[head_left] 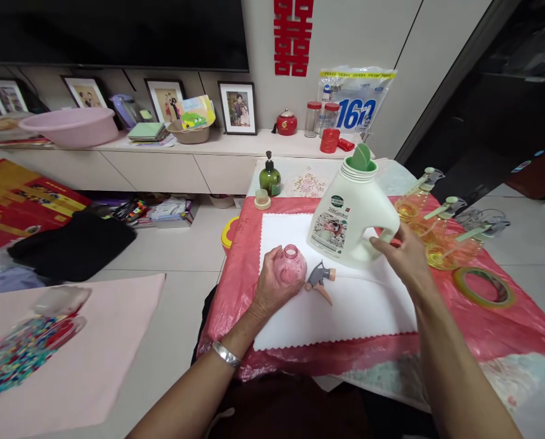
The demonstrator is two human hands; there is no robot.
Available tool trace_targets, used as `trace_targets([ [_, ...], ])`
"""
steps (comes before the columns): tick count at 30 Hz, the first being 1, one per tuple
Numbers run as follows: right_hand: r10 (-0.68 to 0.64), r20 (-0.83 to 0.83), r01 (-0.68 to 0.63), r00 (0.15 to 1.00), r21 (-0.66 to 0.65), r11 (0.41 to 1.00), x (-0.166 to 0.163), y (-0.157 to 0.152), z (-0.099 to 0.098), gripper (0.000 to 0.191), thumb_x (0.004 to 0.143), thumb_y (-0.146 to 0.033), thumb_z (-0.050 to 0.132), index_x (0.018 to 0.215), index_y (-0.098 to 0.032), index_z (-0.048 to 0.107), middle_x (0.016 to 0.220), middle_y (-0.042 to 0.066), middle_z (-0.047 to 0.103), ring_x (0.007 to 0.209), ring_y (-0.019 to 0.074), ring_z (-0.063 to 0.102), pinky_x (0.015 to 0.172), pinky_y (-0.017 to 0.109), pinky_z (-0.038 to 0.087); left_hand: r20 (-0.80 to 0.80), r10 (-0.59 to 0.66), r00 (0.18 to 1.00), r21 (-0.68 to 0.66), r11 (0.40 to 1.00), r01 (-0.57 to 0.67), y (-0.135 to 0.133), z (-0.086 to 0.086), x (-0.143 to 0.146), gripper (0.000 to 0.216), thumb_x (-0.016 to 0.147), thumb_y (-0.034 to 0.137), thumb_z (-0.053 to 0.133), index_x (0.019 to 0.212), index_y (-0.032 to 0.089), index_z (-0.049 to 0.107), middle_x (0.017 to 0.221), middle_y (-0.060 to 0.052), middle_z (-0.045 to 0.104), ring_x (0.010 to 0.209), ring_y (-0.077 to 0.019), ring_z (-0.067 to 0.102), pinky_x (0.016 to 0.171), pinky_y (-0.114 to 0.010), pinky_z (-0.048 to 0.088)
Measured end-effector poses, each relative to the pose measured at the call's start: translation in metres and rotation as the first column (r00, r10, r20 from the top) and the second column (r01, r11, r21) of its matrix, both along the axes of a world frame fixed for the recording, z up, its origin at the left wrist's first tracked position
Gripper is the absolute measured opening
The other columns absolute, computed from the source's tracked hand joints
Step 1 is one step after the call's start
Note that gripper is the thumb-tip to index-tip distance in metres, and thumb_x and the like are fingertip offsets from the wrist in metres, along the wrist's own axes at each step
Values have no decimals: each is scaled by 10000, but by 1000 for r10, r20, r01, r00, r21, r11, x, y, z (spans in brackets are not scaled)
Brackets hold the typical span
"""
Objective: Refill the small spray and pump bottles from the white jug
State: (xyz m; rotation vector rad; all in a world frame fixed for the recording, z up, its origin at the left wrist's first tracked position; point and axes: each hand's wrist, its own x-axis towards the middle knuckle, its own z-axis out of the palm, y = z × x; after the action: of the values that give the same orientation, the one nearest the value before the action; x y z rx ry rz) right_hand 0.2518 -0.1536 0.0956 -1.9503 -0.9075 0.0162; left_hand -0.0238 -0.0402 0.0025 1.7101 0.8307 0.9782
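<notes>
My left hand (270, 286) is wrapped round a small pink bottle (291, 267) with an open neck, standing on a white sheet (341, 305). My right hand (403, 256) grips the handle of a large white detergent jug (350, 216), which is tilted and has a green spout in its open mouth. A grey and orange spray trigger head (320, 279) lies on the sheet between my hands, just right of the pink bottle.
The sheet lies on a red plastic cover (240, 268) over a low table. Yellow spray bottles (430, 231) and a tape roll (483, 285) lie at the right. A green pump bottle (269, 175) and a small cap (262, 199) stand behind. Floor clutter at left.
</notes>
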Motion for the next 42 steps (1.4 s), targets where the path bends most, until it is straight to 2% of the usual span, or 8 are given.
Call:
trace_targets([
  [4,-122,184,115,975,49,992,-25,-31,-7,598,819,-496,605,1273,-107,608,1094,132,624,858,204,596,791,370,505,-4,15,1000,17,1000,-15,-1,1,1,825,651,345,816,1351,213,400,1362,-155,558,1293,-308,564,1109,-509,444],
  [8,188,317,-158,930,-119,980,-67,-33,-23,290,949,-360,496,1088,-172,668,998,68,641,808,157,571,763,303,500,-8,14,1000,43,999,-13,0,-1,0,845,644,333,820,1362,216,390,1372,-154,550,1291,-308,563,1114,-511,437],
  [14,443,361,-260,821,-454,852,-103,-7,-48,94,889,-144,564,906,-130,655,959,120,602,933,249,496,710,320,408,-5,-4,1000,26,1000,4,1,-4,0,851,639,332,803,1364,196,377,1377,-167,550,1308,-326,554,1120,-524,430],
  [20,440,335,-239,833,-500,832,-103,-1,-48,154,798,14,564,749,-130,587,812,97,540,839,219,478,615,279,299,10,4,1000,34,999,-4,-1,-2,0,822,658,338,799,1357,231,382,1370,-144,545,1280,-315,564,1096,-535,449],
  [25,419,306,-339,855,-283,897,-94,-17,-3,112,894,-183,595,989,-173,654,908,54,605,834,181,535,707,293,445,-9,15,1000,32,999,-15,0,-3,0,863,616,285,830,1358,250,391,1363,-134,558,1287,-338,563,1088,-561,462],
  [28,365,197,-376,910,22,926,-92,-23,31,279,954,-361,556,1171,-201,631,1075,64,631,863,165,596,751,307,519,-20,20,1000,53,998,-19,1,-3,0,855,603,276,838,1337,253,401,1352,-137,569,1276,-351,576,1073,-575,476],
  [33,492,-320,-118,810,732,671,-105,-8,64,292,806,-288,758,1088,-265,684,1261,36,570,1066,174,612,818,296,573,-33,15,999,60,998,-13,0,-1,-1,850,617,283,829,1345,250,392,1359,-141,557,1300,-347,557,1105,-582,449],
  [42,529,-288,-161,798,744,649,-120,20,60,346,779,-256,814,1106,-238,705,1174,59,636,1020,184,646,923,362,576,-13,10,1000,58,998,-9,0,-2,0,864,598,285,834,1341,268,394,1366,-145,553,1303,-358,554,1113,-605,440],
])
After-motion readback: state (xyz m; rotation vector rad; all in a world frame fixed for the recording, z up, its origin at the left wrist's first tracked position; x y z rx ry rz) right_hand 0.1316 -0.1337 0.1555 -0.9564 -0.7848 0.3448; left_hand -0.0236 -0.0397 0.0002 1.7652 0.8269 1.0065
